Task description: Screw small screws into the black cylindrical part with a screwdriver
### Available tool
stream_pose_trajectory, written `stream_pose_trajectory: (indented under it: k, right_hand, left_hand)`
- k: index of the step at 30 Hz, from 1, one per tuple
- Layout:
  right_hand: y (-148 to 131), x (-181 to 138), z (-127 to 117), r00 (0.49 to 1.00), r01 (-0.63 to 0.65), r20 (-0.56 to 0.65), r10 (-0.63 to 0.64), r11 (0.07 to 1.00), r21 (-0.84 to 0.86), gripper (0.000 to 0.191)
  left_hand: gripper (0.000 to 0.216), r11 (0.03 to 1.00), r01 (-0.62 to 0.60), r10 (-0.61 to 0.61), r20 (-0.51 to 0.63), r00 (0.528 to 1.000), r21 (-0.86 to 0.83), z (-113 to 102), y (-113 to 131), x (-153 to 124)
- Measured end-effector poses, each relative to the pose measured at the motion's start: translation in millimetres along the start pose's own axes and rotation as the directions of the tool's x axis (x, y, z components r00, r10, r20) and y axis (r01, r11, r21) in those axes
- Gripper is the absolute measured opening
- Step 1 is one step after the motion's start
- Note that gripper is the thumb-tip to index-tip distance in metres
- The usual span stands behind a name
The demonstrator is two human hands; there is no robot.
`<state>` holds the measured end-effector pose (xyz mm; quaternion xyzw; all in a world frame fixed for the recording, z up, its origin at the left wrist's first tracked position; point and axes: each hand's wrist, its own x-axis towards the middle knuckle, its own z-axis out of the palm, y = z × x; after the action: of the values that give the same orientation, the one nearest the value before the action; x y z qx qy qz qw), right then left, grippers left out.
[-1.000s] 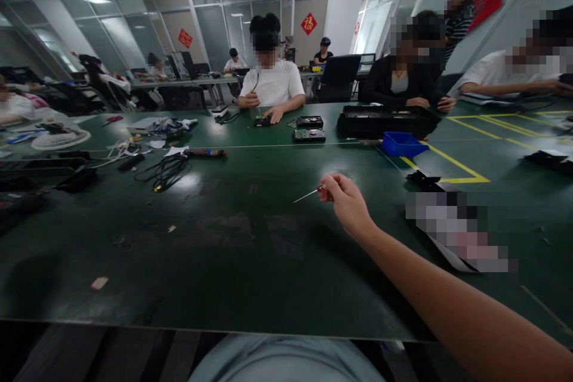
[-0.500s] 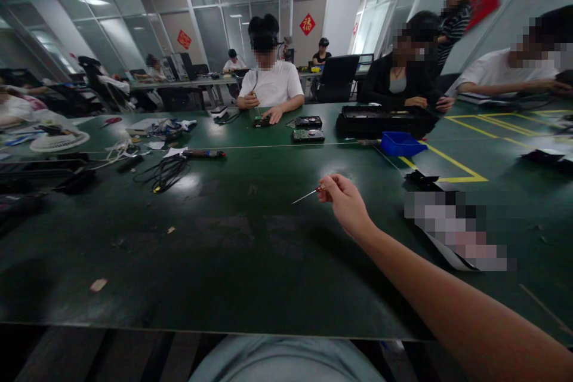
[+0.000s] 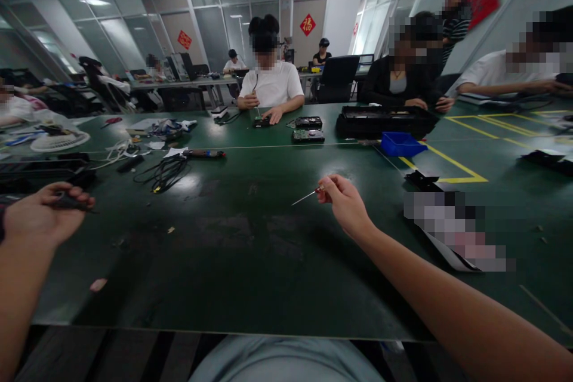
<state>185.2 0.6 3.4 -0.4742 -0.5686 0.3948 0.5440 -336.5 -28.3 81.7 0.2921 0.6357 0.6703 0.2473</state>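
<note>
Over the middle-right of the green table (image 3: 250, 286), my right hand (image 3: 347, 206) pinches a thin screwdriver (image 3: 304, 197) by its reddish handle. Its bare metal shaft points left and slightly down, touching nothing. At the far left, my left hand (image 3: 38, 215) is palm-up with fingers curled round a dark pointed tool (image 3: 71, 203). That tool's narrow tip points right; most of its body is hidden by the hand, so its exact kind is unclear.
A corded brown electric screwdriver (image 3: 203, 154) lies beyond my hands. Circuit-board parts (image 3: 308, 135), a blue tray (image 3: 401, 144) and a long black housing (image 3: 385, 122) sit farther back. A person (image 3: 273, 80) works opposite. Dark casings (image 3: 45, 170) are at left.
My left hand has come into view at the left, holding the dark pointed tool. My right hand and the screwdriver have hardly moved.
</note>
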Motion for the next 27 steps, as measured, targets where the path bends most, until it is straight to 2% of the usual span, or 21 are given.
stream_pose_trajectory:
  k: [3, 5, 7, 9, 12, 15, 19, 21, 22, 24, 27]
  right_hand:
    - [0, 0, 0, 1.000, 0.004, -0.002, -0.004, 1.000, 0.000, 0.026]
    - [0, 1, -1, 1.000, 0.008, -0.003, -0.008, 1.000, 0.004, 0.026]
    - [1, 1, -1, 1.000, 0.009, -0.001, -0.009, 1.000, 0.008, 0.026]
    - [2, 1, -1, 1.000, 0.008, -0.001, -0.008, 1.000, 0.013, 0.027]
    - [3, 1, -2, 1.000, 0.015, -0.003, -0.015, 1.000, 0.011, 0.026]
    - [3, 1, -1, 1.000, 0.016, -0.005, -0.015, 1.000, 0.013, 0.026]
    - [4, 2, 0, 0.999, -0.006, -0.037, 0.009, 0.997, 0.078, 0.027]
    - [4, 3, 0, 0.997, -0.025, -0.065, 0.034, 0.991, 0.134, 0.029]
    - [3, 3, 0, 0.996, -0.032, -0.082, 0.046, 0.987, 0.160, 0.029]
    - [0, 4, 0, 0.991, -0.042, -0.115, 0.068, 0.976, 0.211, 0.028]
    - [-6, 4, -1, 0.980, -0.062, -0.160, 0.117, 0.948, 0.312, 0.022]
  left_hand:
    - [0.022, 0.983, 0.071, -0.038, 0.192, 0.981, -0.167, 32, -2, -15]
    - [0.020, 0.980, 0.128, -0.062, 0.378, 0.924, -0.152, 56, -4, -33]
    - [0.019, 0.986, 0.143, -0.075, 0.543, 0.837, -0.084, 80, -8, -53]
    - [0.017, 0.993, 0.116, -0.075, 0.664, 0.744, -0.018, 104, -15, -73]
    - [0.024, 0.995, 0.083, -0.096, 0.808, 0.581, 0.059, 138, -24, -106]
    - [0.024, 0.994, 0.041, -0.112, 0.876, 0.469, 0.105, 169, -27, -138]
    - [0.020, 0.998, 0.065, -0.044, 0.914, 0.403, 0.019, 204, -24, -175]
    - [0.021, 0.997, 0.070, -0.015, 0.936, 0.352, -0.010, 216, -26, -190]
    - [0.023, 0.999, 0.041, -0.012, 0.947, 0.322, -0.001, 221, -28, -197]
    - [0.034, 0.995, -0.091, -0.018, 0.963, 0.270, 0.044, 228, -34, -208]
    - [0.049, 0.944, -0.313, -0.024, 0.967, 0.252, 0.105, 233, -46, -219]
